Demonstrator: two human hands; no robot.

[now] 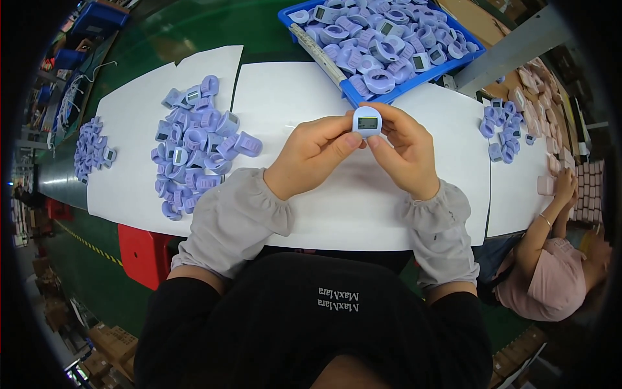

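A small lilac device with a rounded top and a small grey display is held up between both hands, its display facing me. My left hand pinches its left side with thumb and fingers. On the other side my right hand grips it the same way, the thumb near its lower edge. Grey sleeve covers wrap both my forearms. Left of my hands lies a loose heap of similar lilac devices, some showing displays. Just beyond my hands stands a blue bin filled with more of them.
A white-covered table lies under my hands. Smaller piles of lilac devices sit at the far left and right. A grey metal post rises beside the bin. A co-worker sits at right near stacked pink cases. A red stool stands at left.
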